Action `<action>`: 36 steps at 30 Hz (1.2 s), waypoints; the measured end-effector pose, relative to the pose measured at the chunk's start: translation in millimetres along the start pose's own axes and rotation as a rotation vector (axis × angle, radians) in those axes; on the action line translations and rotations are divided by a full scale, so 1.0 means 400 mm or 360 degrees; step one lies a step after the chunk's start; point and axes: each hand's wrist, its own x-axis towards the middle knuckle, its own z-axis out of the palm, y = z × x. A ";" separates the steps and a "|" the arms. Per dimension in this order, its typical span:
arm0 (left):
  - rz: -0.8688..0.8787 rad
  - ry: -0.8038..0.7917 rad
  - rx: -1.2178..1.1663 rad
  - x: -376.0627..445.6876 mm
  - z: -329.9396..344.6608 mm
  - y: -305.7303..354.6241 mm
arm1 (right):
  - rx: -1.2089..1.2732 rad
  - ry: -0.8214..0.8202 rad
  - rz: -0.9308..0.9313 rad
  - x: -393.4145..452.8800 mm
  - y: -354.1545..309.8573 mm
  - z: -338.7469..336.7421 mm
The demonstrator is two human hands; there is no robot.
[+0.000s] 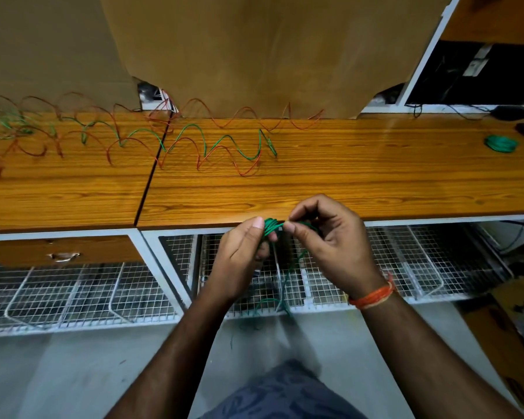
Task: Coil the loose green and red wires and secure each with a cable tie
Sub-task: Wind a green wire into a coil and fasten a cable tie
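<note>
A small green wire coil hangs between both hands, just in front of the wooden table's front edge. My left hand grips the coil from the left, thumb on top. My right hand pinches the coil's right side with thumb and forefinger. A loose green tail drops from the coil toward the floor. Loose wavy green wire and red wire lie spread over the table's left and middle. A finished green coil rests at the far right of the table.
A brown cardboard sheet stands at the table's back. Wire mesh baskets sit under the table, with a drawer at left. Dark equipment and cables fill the right back corner. A cardboard box stands on the floor at right.
</note>
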 end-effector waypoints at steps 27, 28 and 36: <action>-0.0215 -0.0070 -0.0595 0.122 0.385 -0.004 | -0.0365 -0.0054 0.0056 0.008 0.207 -0.309; -0.0211 -0.0045 -0.0574 0.124 0.402 -0.008 | -0.0351 -0.0076 0.0050 0.009 0.213 -0.327; -0.0362 0.0168 -0.0742 0.142 0.516 -0.028 | 0.0037 -0.0315 0.0114 -0.003 0.244 -0.430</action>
